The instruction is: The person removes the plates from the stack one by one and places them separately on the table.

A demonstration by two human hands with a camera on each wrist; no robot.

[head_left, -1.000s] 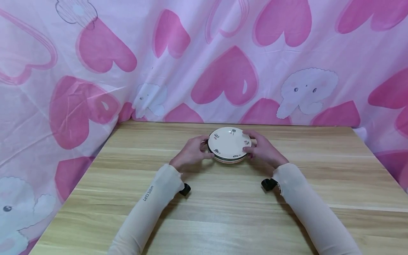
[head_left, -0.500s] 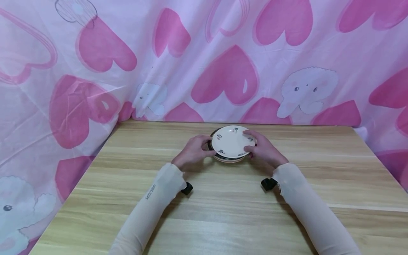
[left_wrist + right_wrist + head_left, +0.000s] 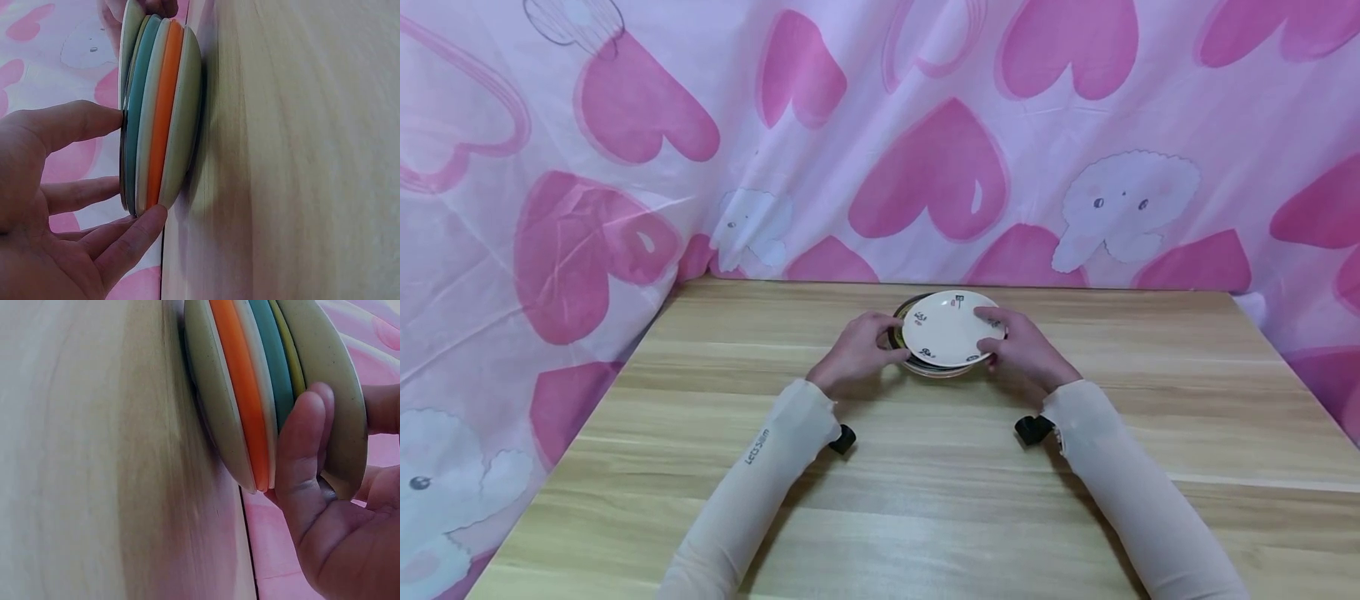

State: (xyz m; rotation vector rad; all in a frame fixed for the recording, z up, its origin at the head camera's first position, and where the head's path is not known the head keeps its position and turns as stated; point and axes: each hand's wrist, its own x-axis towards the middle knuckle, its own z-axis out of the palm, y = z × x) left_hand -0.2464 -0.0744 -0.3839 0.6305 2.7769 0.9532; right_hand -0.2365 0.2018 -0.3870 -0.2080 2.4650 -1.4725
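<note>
A stack of small plates lies near the table's far edge. On top, a white plate [image 3: 951, 329] with small dark drawings is offset to the right and tilted, apart from the others on its right side. My right hand [image 3: 1026, 346] grips its right rim, thumb and a finger on top and other fingers beneath. Exposed at the left is a dark-rimmed plate [image 3: 898, 333]. Below it, the left wrist view shows a teal plate [image 3: 142, 94], an orange plate [image 3: 164, 112] and a cream bottom plate [image 3: 185, 106]. My left hand [image 3: 856, 350] holds the stack's left rim between thumb and fingers.
The wooden table [image 3: 880, 500] reaches under both forearms. A pink curtain [image 3: 820, 167] with hearts hangs behind its far edge and along its left side. Black wrist bands [image 3: 1033, 431] show under both sleeves.
The white top plate has slid right in my right hand, baring the left part of the dark-rimmed plate. My left hand has edged slightly right, still at the stack's rim.
</note>
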